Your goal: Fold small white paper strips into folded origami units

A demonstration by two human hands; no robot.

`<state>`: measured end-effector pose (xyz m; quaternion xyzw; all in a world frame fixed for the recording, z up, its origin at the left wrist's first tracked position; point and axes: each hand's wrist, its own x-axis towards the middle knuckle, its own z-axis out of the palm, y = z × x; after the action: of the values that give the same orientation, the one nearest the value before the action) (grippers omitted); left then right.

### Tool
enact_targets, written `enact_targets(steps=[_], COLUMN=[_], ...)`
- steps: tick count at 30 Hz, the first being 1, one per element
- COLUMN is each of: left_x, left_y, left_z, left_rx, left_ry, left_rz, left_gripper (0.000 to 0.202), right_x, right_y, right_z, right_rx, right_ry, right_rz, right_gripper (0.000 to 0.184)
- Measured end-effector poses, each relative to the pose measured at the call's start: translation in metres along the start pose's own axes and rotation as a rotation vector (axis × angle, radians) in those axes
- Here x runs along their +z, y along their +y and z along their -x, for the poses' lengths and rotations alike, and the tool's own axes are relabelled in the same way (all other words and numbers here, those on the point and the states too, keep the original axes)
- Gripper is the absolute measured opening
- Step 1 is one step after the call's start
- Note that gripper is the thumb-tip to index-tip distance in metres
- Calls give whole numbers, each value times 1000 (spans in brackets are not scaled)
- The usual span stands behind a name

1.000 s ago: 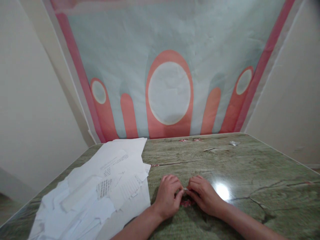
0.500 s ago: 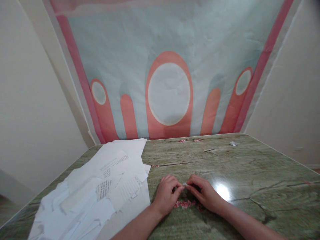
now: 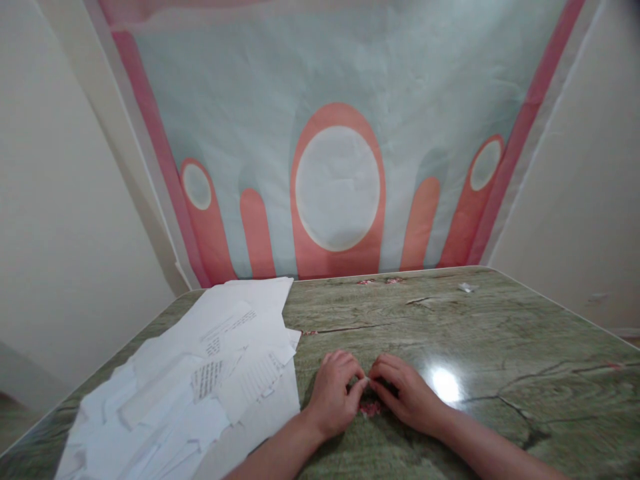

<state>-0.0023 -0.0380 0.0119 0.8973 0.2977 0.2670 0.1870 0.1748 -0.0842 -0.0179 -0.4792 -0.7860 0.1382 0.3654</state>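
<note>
A tiny whitish piece [image 3: 367,379], mostly hidden, is pinched between the left hand [image 3: 336,395] and right hand [image 3: 406,395], fingers curled, over the glossy, wood-grained table [image 3: 480,340]. Leftward spread flat, overlapping, partly printed paper sheets [image 3: 250,300]; a small crumpled scrap [image 3: 467,287] lies well apart, far right.

Pale wall [image 3: 65,173] left, another pale wall [image 3: 575,193] right. Straight ahead, big hanging sheet [image 3: 265,147], grey-green, a bit wrinkled, deep pink bands [image 3: 533,110] down both sides, coral round-topped bars [image 3: 257,233], central coral arch [image 3: 337,263] around a white oval [image 3: 337,190]. Below it, wood-grain table [image 3: 490,340], greenish brown, glossy, dark crack-like lines [image 3: 535,437], small pink patches [image 3: 367,282], rounded far corners. Bright light reflection [image 3: 445,385] on the tabletop, right of centre
</note>
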Motion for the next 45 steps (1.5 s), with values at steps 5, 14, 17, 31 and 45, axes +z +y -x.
enact_targets(steps=[5,14,17,31,45], left_x=[-1,5,7,11,12], left_y=[1,-6,-11,-16,-16], left_z=[0,1,0,-1,0], left_rx=[27,-26,-102,-207,-148], left_ry=[-40,12,64,43,-4], left_rz=[-44,61,130,221,138], left_gripper=[11,7,9,8,2], right_x=[-2,-3,-2,-1,-2], right_y=[-1,5,10,11,6], right_z=[1,-1,-2,-1,-1], right_rx=[-2,96,164,147,113], right_ry=[-14,50,107,80,-11], right_rz=[11,7,-50,-78,-8], right_gripper=[12,17,18,13,11])
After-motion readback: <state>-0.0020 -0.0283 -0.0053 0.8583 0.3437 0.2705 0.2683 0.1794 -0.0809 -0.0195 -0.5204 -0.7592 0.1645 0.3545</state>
